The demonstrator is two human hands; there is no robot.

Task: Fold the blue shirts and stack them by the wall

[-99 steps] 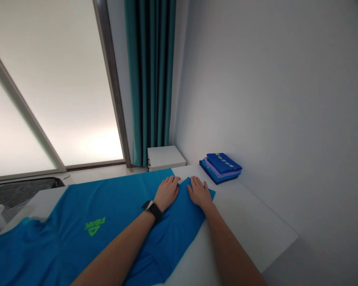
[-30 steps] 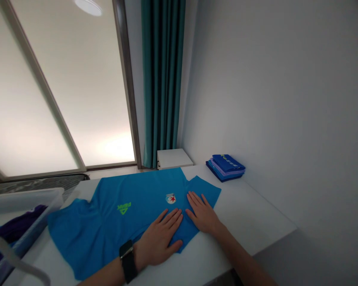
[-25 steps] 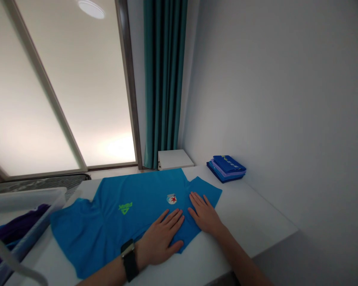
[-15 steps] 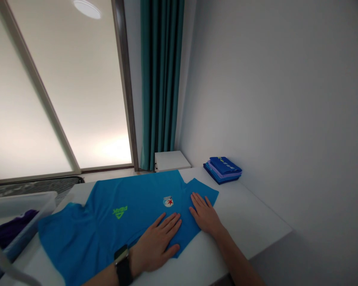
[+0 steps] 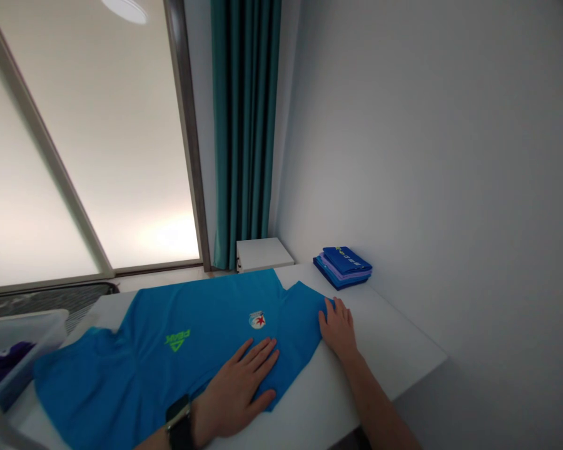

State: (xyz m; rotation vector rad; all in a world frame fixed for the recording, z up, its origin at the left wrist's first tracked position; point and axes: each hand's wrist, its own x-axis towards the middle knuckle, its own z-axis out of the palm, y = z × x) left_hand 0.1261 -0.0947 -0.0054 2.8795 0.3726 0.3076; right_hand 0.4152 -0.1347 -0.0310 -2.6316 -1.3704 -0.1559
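Note:
A blue T-shirt (image 5: 206, 306) lies spread on the white table, with a green logo and a small white-and-red badge on its front. My left hand (image 5: 239, 390), with a dark watch (image 5: 180, 422) on the wrist, rests flat on the shirt just below the badge, fingers stretched out. At the outer edge of the sleeve on the right, my right hand (image 5: 338, 328) touches the fabric with its fingertips, fingers slightly bent and apart. Neither hand hides the badge.
A stack of folded clothes (image 5: 343, 267) in blue and purple sits by the wall at the table's (image 5: 394, 350) far right. On the left stands a whitish plastic bin (image 5: 51, 325) holding dark purple clothing (image 5: 7, 362). A low white cabinet (image 5: 264, 253) is behind, before a green curtain (image 5: 244, 125).
My right hand has slid right from the sleeve's surface to its outer edge. My left hand stays flat on the shirt. The whole view has shifted a little.

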